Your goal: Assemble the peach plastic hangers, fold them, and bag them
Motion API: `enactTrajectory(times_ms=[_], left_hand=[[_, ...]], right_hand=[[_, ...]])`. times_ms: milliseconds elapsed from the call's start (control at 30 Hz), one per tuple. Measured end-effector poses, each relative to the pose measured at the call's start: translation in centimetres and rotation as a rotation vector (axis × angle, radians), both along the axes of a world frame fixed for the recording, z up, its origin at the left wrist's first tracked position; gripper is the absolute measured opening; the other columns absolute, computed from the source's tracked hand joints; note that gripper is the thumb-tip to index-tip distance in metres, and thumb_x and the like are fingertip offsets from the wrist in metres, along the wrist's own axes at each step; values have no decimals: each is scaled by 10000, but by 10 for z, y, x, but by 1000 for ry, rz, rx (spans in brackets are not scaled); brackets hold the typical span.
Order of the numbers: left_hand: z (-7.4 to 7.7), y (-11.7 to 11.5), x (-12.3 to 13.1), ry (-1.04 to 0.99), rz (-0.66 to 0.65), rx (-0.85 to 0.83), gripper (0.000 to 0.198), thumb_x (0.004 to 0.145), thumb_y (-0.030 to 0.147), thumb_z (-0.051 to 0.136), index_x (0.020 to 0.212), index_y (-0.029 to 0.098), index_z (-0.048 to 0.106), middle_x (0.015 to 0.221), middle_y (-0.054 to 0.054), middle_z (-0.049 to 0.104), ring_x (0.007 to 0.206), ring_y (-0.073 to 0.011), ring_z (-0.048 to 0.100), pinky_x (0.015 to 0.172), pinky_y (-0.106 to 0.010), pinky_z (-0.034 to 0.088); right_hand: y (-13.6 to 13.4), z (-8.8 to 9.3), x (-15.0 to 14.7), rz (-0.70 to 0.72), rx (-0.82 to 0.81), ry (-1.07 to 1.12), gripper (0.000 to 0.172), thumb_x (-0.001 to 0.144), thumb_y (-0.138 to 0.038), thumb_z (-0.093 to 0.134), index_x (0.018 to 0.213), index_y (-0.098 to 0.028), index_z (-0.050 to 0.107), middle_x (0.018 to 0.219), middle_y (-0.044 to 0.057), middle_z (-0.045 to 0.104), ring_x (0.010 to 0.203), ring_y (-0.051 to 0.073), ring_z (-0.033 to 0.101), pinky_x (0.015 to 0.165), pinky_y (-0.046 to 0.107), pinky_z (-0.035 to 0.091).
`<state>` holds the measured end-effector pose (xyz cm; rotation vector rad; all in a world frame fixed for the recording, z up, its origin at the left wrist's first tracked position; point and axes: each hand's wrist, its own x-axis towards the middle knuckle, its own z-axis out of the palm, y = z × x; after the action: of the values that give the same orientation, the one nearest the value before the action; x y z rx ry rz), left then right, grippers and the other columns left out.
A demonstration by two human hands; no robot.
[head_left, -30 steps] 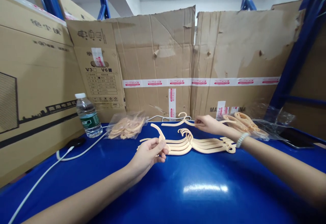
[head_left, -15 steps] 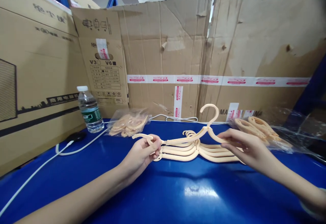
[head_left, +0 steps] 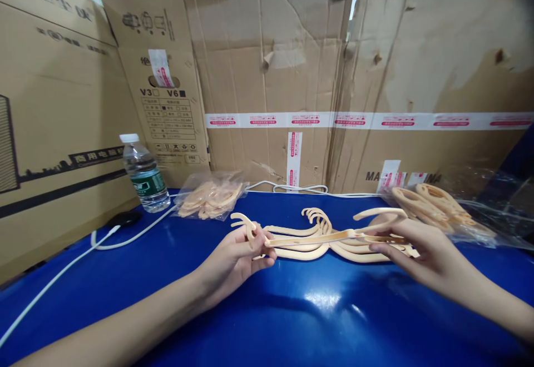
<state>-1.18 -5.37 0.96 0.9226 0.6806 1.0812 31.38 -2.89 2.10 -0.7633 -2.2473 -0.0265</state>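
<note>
Between my two hands is a cream plastic clothes hanger (head_left: 308, 239), held above the table with its hook turned over to the right. My left hand (head_left: 237, 253) pinches the hanger's left end, where curved prongs stick up past the fingers. On the other side my right hand (head_left: 417, 244) grips the right arm near the hook, with thumb below and fingers above. Just behind the held hanger, several matching hangers (head_left: 300, 254) lie in a row on the blue table, their hooks pointing up and left. My hands partly cover the ends of that row.
A clear bag of folded hangers (head_left: 211, 197) lies at the back left, beside a water bottle (head_left: 146, 180). Another bag of hanger parts (head_left: 442, 211) is at the back right. A white cable (head_left: 142, 239) crosses the left side. Cardboard panels (head_left: 267, 89) stand behind the table (head_left: 292, 322).
The held hanger has turned over: its hook stood upright before and now lies over toward the right. My right hand has shifted along with it. The camera view has tilted slightly down.
</note>
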Motion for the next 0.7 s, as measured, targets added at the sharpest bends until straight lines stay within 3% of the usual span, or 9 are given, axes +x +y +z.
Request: enactTrajectory(times_ms=[200, 700], left_hand=[[-2, -1, 0, 18, 17, 68, 240, 710, 231, 823, 668, 124, 612, 701, 5, 586, 641, -100, 590, 603, -195, 468], [4, -4, 0, 58, 63, -1, 275, 623, 255, 873, 674, 117, 641, 671, -14, 625, 631, -116, 611, 606, -201, 515]], right_hand=[[-6, 0, -6, -15, -32, -3, 114, 908, -226, 548, 995, -279, 600, 893, 56, 688, 812, 216, 670, 651, 292, 549], [-7, -3, -8, -43, -42, 7, 100, 900, -214, 569, 984, -241, 615, 922, 35, 691, 820, 184, 671, 671, 254, 534]])
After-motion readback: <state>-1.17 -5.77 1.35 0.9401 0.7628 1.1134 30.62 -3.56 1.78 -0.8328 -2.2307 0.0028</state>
